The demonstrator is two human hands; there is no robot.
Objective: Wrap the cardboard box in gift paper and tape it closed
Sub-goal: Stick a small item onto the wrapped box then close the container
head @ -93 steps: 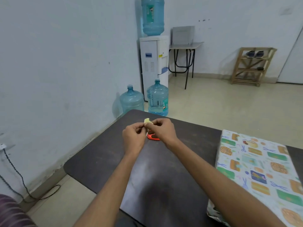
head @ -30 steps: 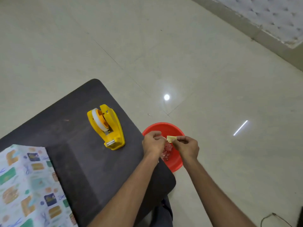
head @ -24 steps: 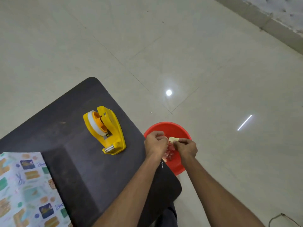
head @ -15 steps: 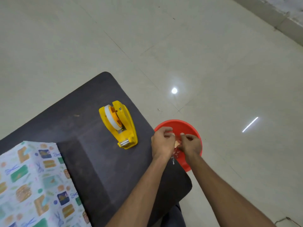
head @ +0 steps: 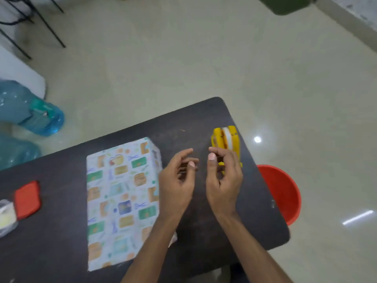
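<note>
The box (head: pixel 122 201), covered in patterned gift paper, lies on the dark table (head: pixel 61 252) left of my hands. A yellow tape dispenser (head: pixel 226 137) with a white roll stands near the table's right end. My left hand (head: pixel 179 180) hovers over the table just right of the box, fingers loosely curled, holding nothing. My right hand (head: pixel 222 180) is beside it with the thumb up. Its fingertips lie in front of the dispenser's near end, and no tape shows between the fingers. The frame is blurred.
A red bin (head: pixel 283 193) stands on the floor just past the table's right edge. A red flat object (head: pixel 27 199) and a clear roll (head: pixel 5 217) lie at the table's left end. Blue water bottles (head: pixel 30 111) stand on the floor at left.
Both hands came back from over the red bin to above the table. The small yellowish scrap they pinched is gone from them. My view swung left onto the box.
</note>
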